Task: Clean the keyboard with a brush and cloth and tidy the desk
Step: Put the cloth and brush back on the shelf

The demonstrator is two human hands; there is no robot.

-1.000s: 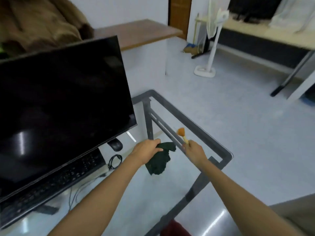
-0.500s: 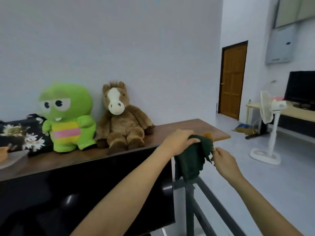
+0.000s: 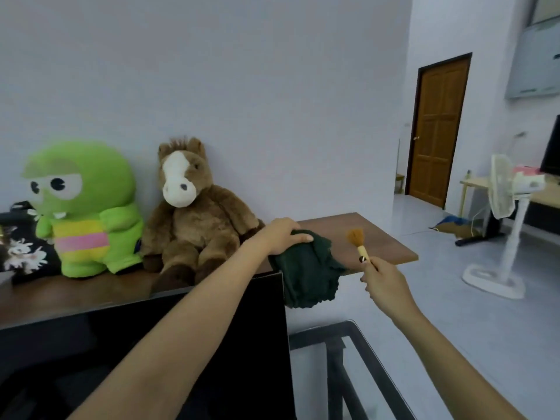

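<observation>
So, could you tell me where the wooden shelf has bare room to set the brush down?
The free patch on the wooden shelf lies right of the dark green cloth, out to its right end, just beyond the brush. Left of the cloth it is crowded: the brown horse plush and green plush.

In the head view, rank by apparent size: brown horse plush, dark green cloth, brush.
1. brown horse plush
2. dark green cloth, nearer the camera, so true size is unsure
3. brush
</observation>
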